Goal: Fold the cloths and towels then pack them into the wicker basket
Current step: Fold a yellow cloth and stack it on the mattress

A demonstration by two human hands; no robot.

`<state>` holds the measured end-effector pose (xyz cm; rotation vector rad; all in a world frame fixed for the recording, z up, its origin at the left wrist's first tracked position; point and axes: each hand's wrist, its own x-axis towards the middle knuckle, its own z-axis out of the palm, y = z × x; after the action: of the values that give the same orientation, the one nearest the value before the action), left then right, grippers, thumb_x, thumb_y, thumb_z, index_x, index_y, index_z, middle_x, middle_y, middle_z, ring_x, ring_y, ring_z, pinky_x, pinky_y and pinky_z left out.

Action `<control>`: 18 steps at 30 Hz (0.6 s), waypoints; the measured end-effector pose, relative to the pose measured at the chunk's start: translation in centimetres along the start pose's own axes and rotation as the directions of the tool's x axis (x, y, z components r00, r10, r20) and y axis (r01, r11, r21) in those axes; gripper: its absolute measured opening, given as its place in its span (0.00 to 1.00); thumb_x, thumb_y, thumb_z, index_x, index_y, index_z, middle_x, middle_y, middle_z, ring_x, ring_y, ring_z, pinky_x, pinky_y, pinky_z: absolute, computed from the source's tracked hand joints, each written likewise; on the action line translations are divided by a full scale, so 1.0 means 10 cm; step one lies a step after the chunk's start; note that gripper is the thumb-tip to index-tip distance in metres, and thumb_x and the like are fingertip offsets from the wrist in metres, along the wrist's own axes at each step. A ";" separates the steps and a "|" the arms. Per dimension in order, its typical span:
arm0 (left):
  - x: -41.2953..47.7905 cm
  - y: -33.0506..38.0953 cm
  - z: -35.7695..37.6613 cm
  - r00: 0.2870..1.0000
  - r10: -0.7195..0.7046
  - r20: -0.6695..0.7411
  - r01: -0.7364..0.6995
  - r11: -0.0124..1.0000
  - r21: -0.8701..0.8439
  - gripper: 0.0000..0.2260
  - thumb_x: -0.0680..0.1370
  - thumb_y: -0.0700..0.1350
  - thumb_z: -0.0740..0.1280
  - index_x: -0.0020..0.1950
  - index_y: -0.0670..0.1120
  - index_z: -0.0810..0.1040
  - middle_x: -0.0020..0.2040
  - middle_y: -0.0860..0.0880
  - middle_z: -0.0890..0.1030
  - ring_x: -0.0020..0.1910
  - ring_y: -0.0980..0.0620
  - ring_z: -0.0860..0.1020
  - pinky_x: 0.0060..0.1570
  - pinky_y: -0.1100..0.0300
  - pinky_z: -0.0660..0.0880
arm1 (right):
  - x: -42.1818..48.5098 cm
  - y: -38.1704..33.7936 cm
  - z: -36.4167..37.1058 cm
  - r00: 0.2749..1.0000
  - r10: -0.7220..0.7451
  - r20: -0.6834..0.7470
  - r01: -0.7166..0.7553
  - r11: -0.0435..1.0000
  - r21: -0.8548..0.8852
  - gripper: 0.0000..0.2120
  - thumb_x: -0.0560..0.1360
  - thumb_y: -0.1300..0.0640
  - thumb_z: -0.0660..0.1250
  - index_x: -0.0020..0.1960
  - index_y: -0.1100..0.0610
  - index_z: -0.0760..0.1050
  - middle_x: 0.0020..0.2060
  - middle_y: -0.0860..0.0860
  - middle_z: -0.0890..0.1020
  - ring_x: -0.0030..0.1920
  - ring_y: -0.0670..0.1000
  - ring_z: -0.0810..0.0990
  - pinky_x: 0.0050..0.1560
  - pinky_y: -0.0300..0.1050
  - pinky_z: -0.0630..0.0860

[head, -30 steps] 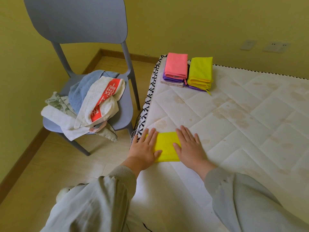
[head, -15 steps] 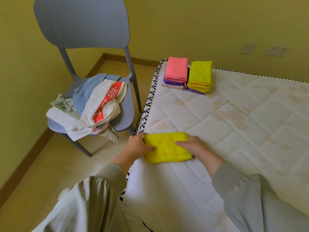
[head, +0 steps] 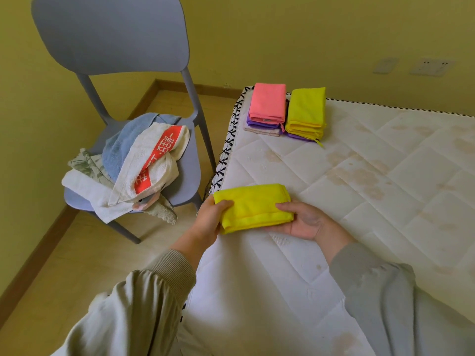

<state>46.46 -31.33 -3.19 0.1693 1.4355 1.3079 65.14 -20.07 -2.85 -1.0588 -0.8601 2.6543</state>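
Observation:
A folded yellow cloth (head: pixel 253 205) is held just above the near left corner of the white mattress (head: pixel 359 201). My left hand (head: pixel 209 219) grips its left end, thumb on top. My right hand (head: pixel 302 220) holds its right end, thumb on top and fingers underneath. Two piles of folded cloths lie at the mattress's far left corner: a pink one (head: pixel 267 102) on top of purple and beige ones, and a yellow one (head: pixel 305 110) over a purple one. No wicker basket is in view.
A grey-blue plastic chair (head: pixel 110 34) stands left of the mattress. On its seat lies a heap of unfolded towels (head: pixel 128 165): blue, white with a red band, leaf-patterned, plain white. A yellow wall with sockets (head: pixel 431 66) runs behind. The floor is wooden.
Both hands lay flat on the yellow cloth a second ago. They have since taken hold of its ends and lifted it slightly off the mattress.

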 end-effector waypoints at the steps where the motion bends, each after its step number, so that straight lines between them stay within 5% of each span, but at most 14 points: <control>1: 0.03 0.05 0.05 1.000 0.006 -0.011 -0.006 0.999 -0.036 0.13 0.78 0.38 0.63 0.63 0.45 0.73 0.56 0.42 0.79 0.50 0.42 0.79 0.49 0.48 0.78 | 0.03 -0.06 0.01 1.000 -0.024 0.008 0.024 1.000 0.013 0.44 0.45 0.61 0.85 0.58 0.64 0.75 0.54 0.63 0.81 0.51 0.62 0.82 0.51 0.62 0.78; 5: 0.38 0.29 0.21 0.999 0.010 0.044 -0.002 0.986 -0.164 0.15 0.78 0.38 0.63 0.65 0.47 0.72 0.58 0.42 0.80 0.54 0.40 0.80 0.45 0.49 0.81 | 0.15 -0.38 0.08 0.991 -0.131 -0.024 0.133 0.978 0.161 0.37 0.46 0.66 0.83 0.54 0.66 0.77 0.49 0.63 0.83 0.46 0.60 0.84 0.43 0.56 0.82; 9: 0.87 0.54 0.32 0.997 0.073 0.031 -0.065 0.975 -0.212 0.22 0.78 0.43 0.64 0.71 0.45 0.66 0.64 0.43 0.76 0.60 0.41 0.77 0.52 0.48 0.78 | 0.21 -0.82 0.20 0.949 -0.243 -0.199 0.282 0.938 0.201 0.14 0.68 0.70 0.62 0.52 0.65 0.77 0.42 0.60 0.84 0.40 0.57 0.85 0.40 0.51 0.82; 11: 1.04 0.56 0.44 0.968 0.225 -0.111 -0.208 0.968 0.141 0.16 0.81 0.45 0.59 0.69 0.44 0.69 0.64 0.45 0.75 0.61 0.45 0.74 0.58 0.50 0.73 | 0.25 -1.06 0.24 0.909 -0.320 -0.268 0.385 0.889 0.246 0.15 0.71 0.71 0.58 0.45 0.64 0.82 0.40 0.59 0.85 0.39 0.57 0.85 0.42 0.53 0.81; 12: 1.12 0.54 0.48 0.922 0.376 -0.088 -0.302 0.845 0.441 0.14 0.82 0.44 0.57 0.66 0.44 0.72 0.62 0.45 0.75 0.61 0.46 0.73 0.60 0.52 0.70 | 0.27 -1.17 0.26 0.884 -0.359 -0.299 0.435 0.867 0.243 0.17 0.73 0.72 0.56 0.44 0.62 0.82 0.40 0.59 0.85 0.39 0.57 0.85 0.43 0.54 0.80; 14: 1.25 0.47 0.58 0.816 0.557 0.154 -0.434 0.414 0.801 0.15 0.82 0.44 0.53 0.64 0.42 0.72 0.61 0.41 0.74 0.62 0.43 0.70 0.63 0.51 0.66 | 0.32 -1.44 0.30 0.835 -0.412 -0.365 0.512 0.825 0.239 0.16 0.76 0.73 0.53 0.48 0.61 0.78 0.39 0.58 0.84 0.38 0.57 0.84 0.41 0.54 0.80; 16: 1.37 0.37 0.64 0.832 0.491 0.259 -0.353 0.107 0.930 0.21 0.81 0.48 0.49 0.73 0.42 0.63 0.72 0.40 0.64 0.72 0.39 0.59 0.71 0.47 0.57 | 0.38 -1.70 0.32 0.762 -0.454 -0.463 0.584 0.791 0.185 0.14 0.76 0.73 0.54 0.47 0.60 0.74 0.40 0.57 0.82 0.40 0.58 0.82 0.40 0.52 0.81; 18: 1.53 0.25 0.68 0.872 0.418 0.255 -0.230 -0.111 0.967 0.25 0.82 0.52 0.45 0.79 0.47 0.47 0.78 0.43 0.46 0.77 0.42 0.42 0.75 0.49 0.43 | 0.49 -1.94 0.25 0.610 -0.547 -0.574 0.629 0.774 -0.069 0.11 0.73 0.71 0.59 0.42 0.56 0.73 0.38 0.55 0.78 0.41 0.57 0.78 0.41 0.49 0.77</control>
<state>44.83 -15.50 -8.84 1.5973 2.3481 0.2336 58.58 -3.54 6.77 -1.1710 -0.7060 1.6726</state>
